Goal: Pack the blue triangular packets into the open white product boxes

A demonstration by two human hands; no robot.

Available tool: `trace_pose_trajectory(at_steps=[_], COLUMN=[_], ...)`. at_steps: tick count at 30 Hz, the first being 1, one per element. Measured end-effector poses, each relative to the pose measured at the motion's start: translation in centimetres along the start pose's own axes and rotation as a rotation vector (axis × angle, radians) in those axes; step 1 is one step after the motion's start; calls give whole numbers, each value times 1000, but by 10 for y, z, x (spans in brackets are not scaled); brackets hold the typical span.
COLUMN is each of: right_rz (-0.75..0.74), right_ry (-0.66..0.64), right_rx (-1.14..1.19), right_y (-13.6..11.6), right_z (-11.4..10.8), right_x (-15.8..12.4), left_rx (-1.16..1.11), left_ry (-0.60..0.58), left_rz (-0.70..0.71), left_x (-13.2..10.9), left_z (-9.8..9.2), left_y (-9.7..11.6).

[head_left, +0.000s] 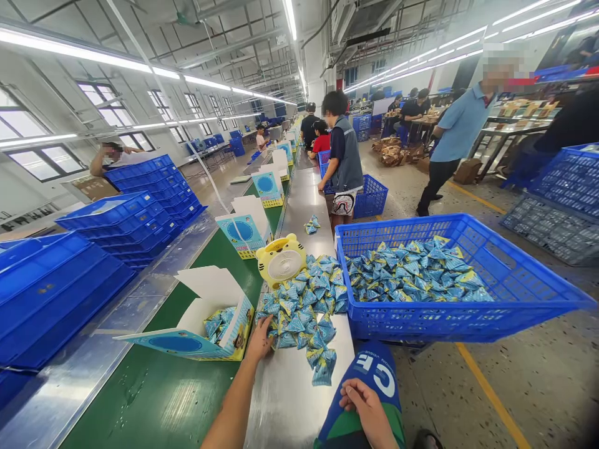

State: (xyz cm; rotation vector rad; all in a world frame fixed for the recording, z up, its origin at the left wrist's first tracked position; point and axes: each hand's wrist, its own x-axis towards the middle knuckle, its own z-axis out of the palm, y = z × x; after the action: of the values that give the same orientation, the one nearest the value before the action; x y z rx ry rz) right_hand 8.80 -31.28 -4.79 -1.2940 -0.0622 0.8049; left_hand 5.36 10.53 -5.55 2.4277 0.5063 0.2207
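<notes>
Head view: a long packing line, seen from a seat at the steel table.

Edges: the steel table (292, 399) ends just right of the sachets, with a terrazzo floor (435, 386) and yellow line beyond. Its left side meets a green conveyor belt (154, 386).

Open room: bare steel lies at 6 o'clock from the pile and runs on toward 12 o'clock, past a small cluster of sachets (312, 224).

Left hand (259, 342): fingers touch the pile's lower-left edge; whether they grip a sachet, I cannot tell.

Right hand (368, 406): lies relaxed on blue-and-green shorts (369, 380), well apart from the left hand and not touching the pile.

Blue foil sachets: a loose pile (304, 312) at 12 o'clock from the left hand.

Containers: a blue plastic crate (444, 327) at 2 o'clock holds many more sachets (416, 274). An open display carton (234, 330) at 10 o'clock holds some too. A yellow tiger-shaped fan (281, 260) stands beside the pile.
</notes>
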Motion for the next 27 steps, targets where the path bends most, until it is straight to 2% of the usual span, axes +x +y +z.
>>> trace_pose_trajectory(at_steps=[5,12,19,27], right_rz=[31,-7,-3,-4], right_ry=[-5,11,12,17], right_rx=[19,19,28,49], right_y=[-3,6,1,4], right_z=[1,0,2,3], right_x=[-1,2,-3,1], left_rx=[66,58,27,38], left_ry=[-48,40,125,58], left_rz=[11,-19,-102,-161], left_x=[2,-35,-67,-71], left_z=[1,10,17,14], left_y=[-9,-12,-10,-13])
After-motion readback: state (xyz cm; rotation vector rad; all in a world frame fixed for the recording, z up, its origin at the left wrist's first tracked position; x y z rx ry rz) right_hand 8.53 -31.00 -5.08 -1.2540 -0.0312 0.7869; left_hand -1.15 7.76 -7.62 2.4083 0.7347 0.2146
